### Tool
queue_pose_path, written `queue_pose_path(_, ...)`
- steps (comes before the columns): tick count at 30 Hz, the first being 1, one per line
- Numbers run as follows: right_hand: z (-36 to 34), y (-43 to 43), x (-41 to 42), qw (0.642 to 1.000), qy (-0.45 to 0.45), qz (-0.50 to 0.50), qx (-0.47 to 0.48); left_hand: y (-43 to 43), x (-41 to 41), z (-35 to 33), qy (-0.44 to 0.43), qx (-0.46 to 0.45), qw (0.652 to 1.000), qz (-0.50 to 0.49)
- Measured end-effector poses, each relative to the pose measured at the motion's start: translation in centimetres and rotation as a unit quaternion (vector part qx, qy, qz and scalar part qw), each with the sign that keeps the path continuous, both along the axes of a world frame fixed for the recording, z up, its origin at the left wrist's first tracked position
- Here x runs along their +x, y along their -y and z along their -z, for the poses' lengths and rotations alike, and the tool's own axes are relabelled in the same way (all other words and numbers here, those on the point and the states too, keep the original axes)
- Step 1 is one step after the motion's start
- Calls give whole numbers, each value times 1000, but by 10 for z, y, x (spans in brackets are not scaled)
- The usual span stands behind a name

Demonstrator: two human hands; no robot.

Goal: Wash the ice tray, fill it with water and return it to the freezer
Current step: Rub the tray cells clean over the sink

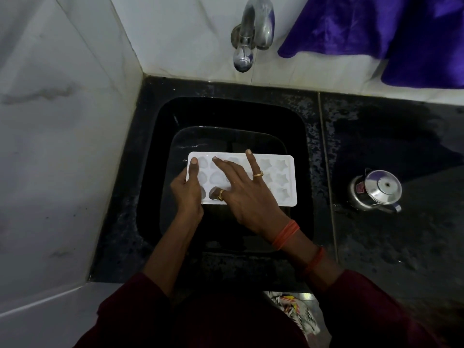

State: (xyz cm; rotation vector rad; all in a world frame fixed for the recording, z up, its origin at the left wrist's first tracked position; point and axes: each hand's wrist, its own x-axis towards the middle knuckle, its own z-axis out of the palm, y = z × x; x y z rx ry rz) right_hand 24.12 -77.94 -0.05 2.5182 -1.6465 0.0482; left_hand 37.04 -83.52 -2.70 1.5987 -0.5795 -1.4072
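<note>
Wet black table nearest, sink sunk into it. Left hand grips the ice tray by its left end, steadying it over the sink, while right hand fingers lie spread flat on the moulds, probably scrubbing. Tap beyond.

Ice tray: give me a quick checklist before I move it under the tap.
1. Left hand grips tray end: ok.
2. Right hand clear of the tray: not ok, its fingers lie across the moulds.
3. Tray over sink: ok.
4. Water running from tap: cannot tell.
5. Moulds clean: cannot tell.
6. Pot out of the way: ok, on the counter to the right.
</note>
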Motion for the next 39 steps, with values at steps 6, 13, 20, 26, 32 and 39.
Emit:
queue_pose_path(6,1,6,-12,999,7,-25,-44,-3,1,1,2,-6,1000,11)
queue_pose_path(13,0,4,-8,998,19,-43,-35,-4,3,1,-17,19,1000,0)
queue_pose_path(20,3,4,-8,999,-15,-26,-16,-4,3,2,-20,20,1000,-6)
queue_pose_path(26,7,1,-13,999,20,-11,-35,-4,5,5,-55,59,997,-8)
queue_pose_path(32,0,-3,-13,999,37,-14,-10,-9,4,12,-70,93,993,-15)
queue_pose_path(39,4,-7,-3,998,43,-35,16,-10,-1,13,-84,98,991,-20)
